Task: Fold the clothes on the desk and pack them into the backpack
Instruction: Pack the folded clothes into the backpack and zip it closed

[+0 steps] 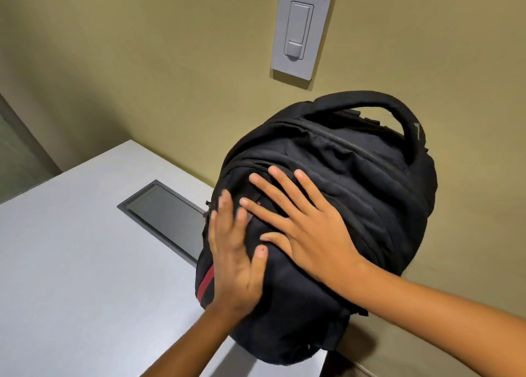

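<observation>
My left grip [236, 262] and right grip [307, 234], both spread flat, press the black fabric backpack [355, 183] on the grey bench [71, 262]. Packing seems done, so next I check the zippers.

Bulging black backpack [355, 183] stands zipped at the desk [71, 262] corner.

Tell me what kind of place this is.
Likely an office or institutional room: a wall switch tagged with a circuit-style label, and a grey desk with a flush cable hatch.

Soft, even indoor light — left hand [236, 251] motion-blurred, wide-angle bending at the edges.
</observation>
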Motion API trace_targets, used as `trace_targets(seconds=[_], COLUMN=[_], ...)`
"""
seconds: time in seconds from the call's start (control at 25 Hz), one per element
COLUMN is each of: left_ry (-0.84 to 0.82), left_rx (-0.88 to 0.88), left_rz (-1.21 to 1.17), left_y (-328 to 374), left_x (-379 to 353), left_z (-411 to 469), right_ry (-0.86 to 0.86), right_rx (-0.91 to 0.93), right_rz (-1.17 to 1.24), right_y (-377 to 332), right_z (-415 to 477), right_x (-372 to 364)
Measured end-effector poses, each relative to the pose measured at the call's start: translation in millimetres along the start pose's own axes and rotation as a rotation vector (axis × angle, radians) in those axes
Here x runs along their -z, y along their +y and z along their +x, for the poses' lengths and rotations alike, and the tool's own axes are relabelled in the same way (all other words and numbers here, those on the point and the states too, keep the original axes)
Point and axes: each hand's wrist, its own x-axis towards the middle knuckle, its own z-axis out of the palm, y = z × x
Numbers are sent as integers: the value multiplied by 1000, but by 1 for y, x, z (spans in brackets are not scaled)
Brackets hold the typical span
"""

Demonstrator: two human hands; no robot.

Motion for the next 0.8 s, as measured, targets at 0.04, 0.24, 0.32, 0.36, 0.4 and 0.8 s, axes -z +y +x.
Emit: trace_targets(seconds=[0.04,0.24,0.32,0.36,0.4,0.8], left_ry=[-72,-272,-287,-292,-292,-296], left_rx=[12,207,223,219,212,182], left_rz=[144,450,450,448,439,470], left_y=[-5,-22,-24,-24,-22,-18], left_x=[-7,-41,-46,-45,-42,-45], left_z=[-10,9,21,21,19,23], right_ry=[-5,-20,8,23,40,40], right_rx=[7,-45,-92,-140,-212,-409], right_rz=[-59,-275,-260,-216,-150,-128], right_y=[5,7,6,3,-1,2], right_z=[2,10,10,6,-1,-63], right_x=[-6,-17,-12,-9,-4,-21])
